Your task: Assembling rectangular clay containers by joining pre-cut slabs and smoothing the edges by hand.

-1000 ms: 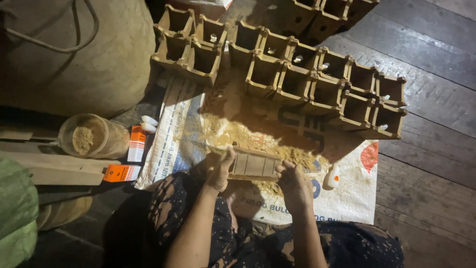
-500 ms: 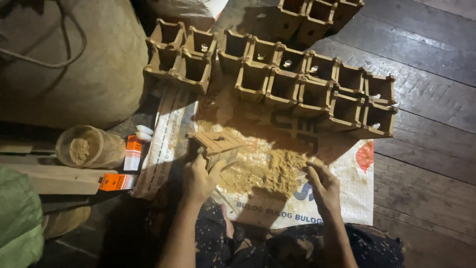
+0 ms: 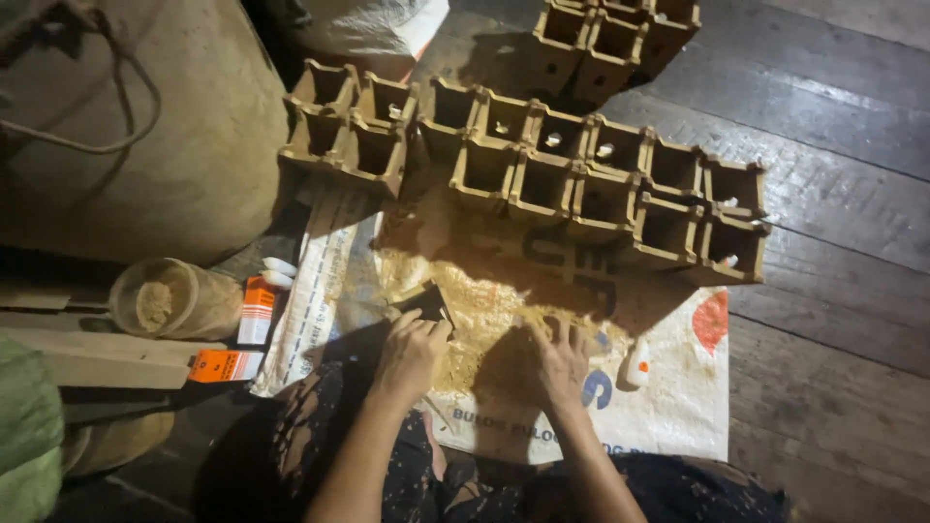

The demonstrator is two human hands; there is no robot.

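My left hand (image 3: 412, 351) grips a small dark wooden piece (image 3: 427, 303) and holds it upright over a patch of sawdust (image 3: 484, 320) on a white printed sack (image 3: 620, 407) spread on the floor. Beside it my right hand (image 3: 557, 360) rests palm down on the sawdust with its fingers spread, holding nothing. Rows of square open wooden boxes (image 3: 542, 179) stand joined together just beyond the sack.
A plastic jar of sawdust (image 3: 165, 302), an orange glue bottle (image 3: 258, 310) and an orange box (image 3: 225, 365) lie left of the sack. A small white bottle (image 3: 637, 366) sits at the right. A large sack (image 3: 165, 126) fills the upper left. Dark floor planks (image 3: 833, 174) run to the right.
The assembled wooden piece held in both hands a second ago stayed in my left hand, which turned it on end. My right hand let go and dropped onto the sawdust.
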